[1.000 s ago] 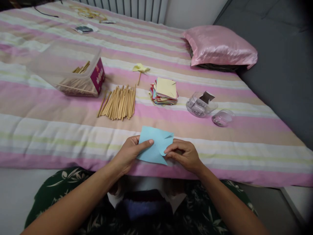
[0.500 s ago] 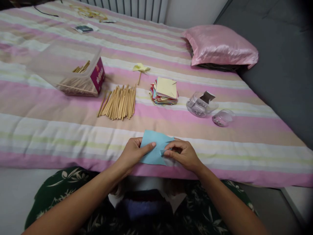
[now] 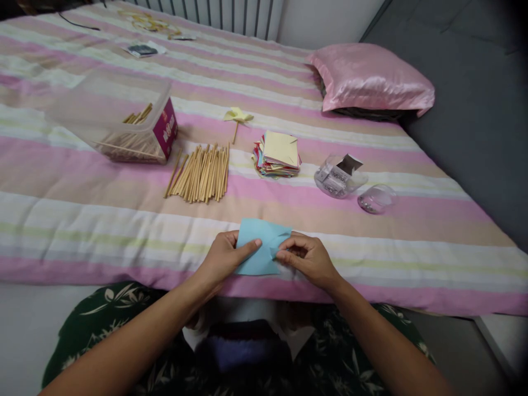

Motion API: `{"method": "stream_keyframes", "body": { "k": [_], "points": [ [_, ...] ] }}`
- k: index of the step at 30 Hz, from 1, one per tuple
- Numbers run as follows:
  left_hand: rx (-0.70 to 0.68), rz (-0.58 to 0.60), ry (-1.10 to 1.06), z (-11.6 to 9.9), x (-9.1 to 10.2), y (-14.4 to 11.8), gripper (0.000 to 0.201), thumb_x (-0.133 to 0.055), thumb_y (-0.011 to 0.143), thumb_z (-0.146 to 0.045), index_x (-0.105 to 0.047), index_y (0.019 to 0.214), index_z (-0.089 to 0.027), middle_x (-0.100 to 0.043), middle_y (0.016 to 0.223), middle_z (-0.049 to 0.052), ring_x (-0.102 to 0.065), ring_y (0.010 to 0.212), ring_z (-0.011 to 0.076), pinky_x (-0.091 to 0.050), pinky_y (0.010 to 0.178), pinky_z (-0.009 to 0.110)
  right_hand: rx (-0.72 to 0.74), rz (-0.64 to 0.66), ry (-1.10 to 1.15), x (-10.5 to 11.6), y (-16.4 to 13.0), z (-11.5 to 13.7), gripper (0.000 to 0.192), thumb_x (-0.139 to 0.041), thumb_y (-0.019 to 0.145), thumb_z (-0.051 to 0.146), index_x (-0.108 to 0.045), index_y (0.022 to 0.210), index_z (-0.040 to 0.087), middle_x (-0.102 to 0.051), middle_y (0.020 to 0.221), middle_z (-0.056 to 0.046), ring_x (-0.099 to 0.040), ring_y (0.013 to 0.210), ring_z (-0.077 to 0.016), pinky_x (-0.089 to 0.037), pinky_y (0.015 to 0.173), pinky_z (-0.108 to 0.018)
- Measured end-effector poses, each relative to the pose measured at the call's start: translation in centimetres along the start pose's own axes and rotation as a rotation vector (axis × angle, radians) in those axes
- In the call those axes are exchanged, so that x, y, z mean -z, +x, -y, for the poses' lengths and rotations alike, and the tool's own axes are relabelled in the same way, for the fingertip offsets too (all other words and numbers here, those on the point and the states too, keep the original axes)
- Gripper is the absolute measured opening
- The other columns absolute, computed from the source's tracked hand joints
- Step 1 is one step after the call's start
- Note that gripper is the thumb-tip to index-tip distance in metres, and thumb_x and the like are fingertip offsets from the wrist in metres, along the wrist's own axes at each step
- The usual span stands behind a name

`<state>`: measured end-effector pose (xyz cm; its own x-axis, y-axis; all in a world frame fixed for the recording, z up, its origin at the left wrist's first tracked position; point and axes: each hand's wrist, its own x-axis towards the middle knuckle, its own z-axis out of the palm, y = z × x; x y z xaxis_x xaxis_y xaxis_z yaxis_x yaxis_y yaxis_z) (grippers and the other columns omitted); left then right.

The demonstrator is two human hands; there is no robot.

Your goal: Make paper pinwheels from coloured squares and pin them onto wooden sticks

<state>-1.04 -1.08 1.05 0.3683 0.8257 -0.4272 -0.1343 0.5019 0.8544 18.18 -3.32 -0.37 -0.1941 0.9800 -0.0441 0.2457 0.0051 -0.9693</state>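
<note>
folding the blue paper square
your left hand pins it on the bed; your right hand pinches a flap, so crease next.

The box's magenta label carries print too small to read.

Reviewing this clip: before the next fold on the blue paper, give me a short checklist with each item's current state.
1. Left hand grips the light blue paper square at its left edge: ok.
2. Right hand pinches the paper's right flap: ok.
3. Paper rests flat on the pink striped bedsheet: cannot tell, the hands cover its lower part.
4. Pile of wooden sticks lies apart from the paper: ok.
5. Stack of coloured paper squares lies apart from both hands: ok.
6. Crease sharpness: cannot tell.
</note>
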Motion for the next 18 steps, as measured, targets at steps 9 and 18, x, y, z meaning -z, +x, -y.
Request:
{"method": "stream_keyframes", "body": {
  "k": [9, 18],
  "points": [
    [-0.602, -0.355, 0.671, 0.5, 0.6, -0.1, 0.043, -0.067, 0.072, -0.025, -0.057, 0.113, -0.017, -0.068, 0.099, 0.008, -0.065, 0.080, 0.0174, -0.054, 0.072, 0.032, 0.196, -0.140, -0.321, 1.8, 0.5, 0.6, 0.017, -0.064, 0.077, 0.034, -0.066, 0.082, 0.018, -0.058, 0.077, -0.003, -0.056, 0.066, -0.0129, -0.046, 0.059, -0.025],
    [-0.958, -0.367, 1.123, 1.0, 0.7, 0.0, 0.017, -0.058, 0.080, -0.022, -0.064, 0.096, -0.019, -0.069, 0.095, 0.006, -0.062, 0.088, 0.0199, -0.052, 0.078, 0.036, 0.308, -0.359, -0.557, 2.9, 0.8, 0.1, 0.029, -0.052, 0.084, 0.040, -0.062, 0.100, 0.018, -0.058, 0.113, -0.012, -0.051, 0.111, -0.0252, -0.041, 0.095, -0.042]
  ]
}}
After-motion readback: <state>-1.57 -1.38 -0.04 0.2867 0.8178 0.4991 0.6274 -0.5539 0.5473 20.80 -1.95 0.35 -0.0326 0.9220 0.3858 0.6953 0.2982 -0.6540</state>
